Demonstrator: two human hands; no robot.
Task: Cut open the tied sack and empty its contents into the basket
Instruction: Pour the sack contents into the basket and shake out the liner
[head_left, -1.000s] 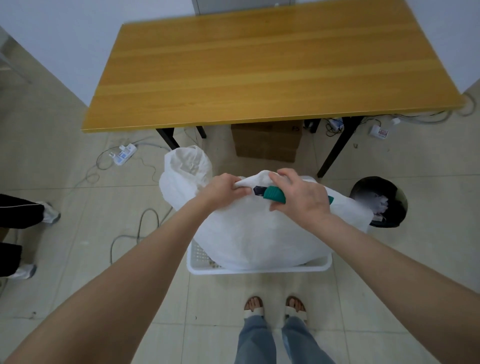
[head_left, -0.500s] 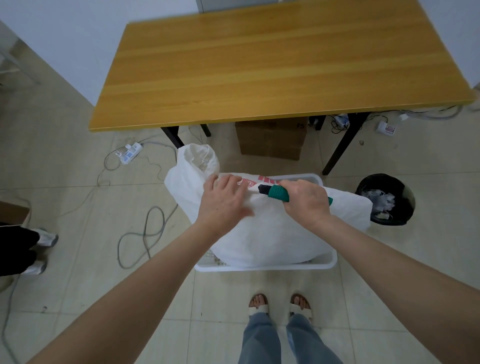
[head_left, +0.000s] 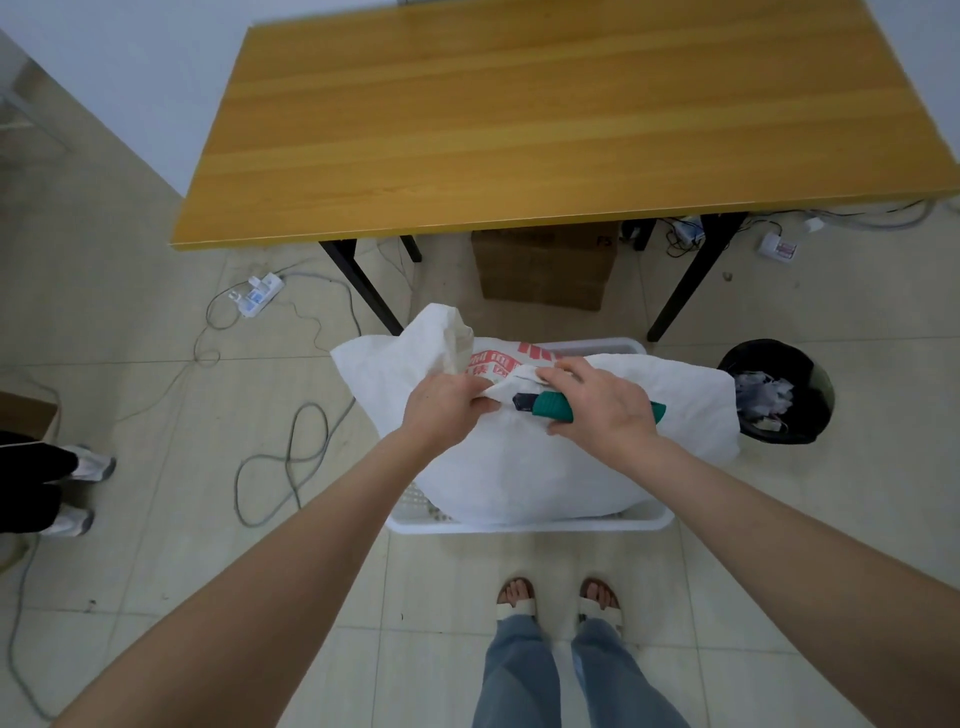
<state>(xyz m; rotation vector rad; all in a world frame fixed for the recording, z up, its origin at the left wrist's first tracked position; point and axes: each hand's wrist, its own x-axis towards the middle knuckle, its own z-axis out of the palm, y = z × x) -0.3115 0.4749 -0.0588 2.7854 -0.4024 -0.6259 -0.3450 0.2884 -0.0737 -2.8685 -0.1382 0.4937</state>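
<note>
Beige tile floor (head_left: 156, 415) | wooden table (head_left: 519, 130) at wall (head_left: 130, 78) | left hand (head_left: 441, 410) pinches sack (head_left: 545, 467) | right hand (head_left: 602, 410) grips cutter (head_left: 550, 408)

The sack (head_left: 519, 467) sits in the basket (head_left: 530, 526) on the floor, just ahead of the person's feet (head_left: 515, 597) and in front of the table (head_left: 519, 130). On the sack's top, the left hand (head_left: 441, 410) grips a fold; just to its right, the right hand (head_left: 597, 405) holds the cutter (head_left: 553, 406), tip towards the left hand. A box (head_left: 545, 280) stands under the table, behind the basket. A bin (head_left: 769, 351) stands right of the basket (touching it or not, I cannot tell). A power strip (head_left: 260, 295) and cable (head_left: 291, 460) lie to the left, with another person's shoes (head_left: 88, 466) at the far left.
</note>
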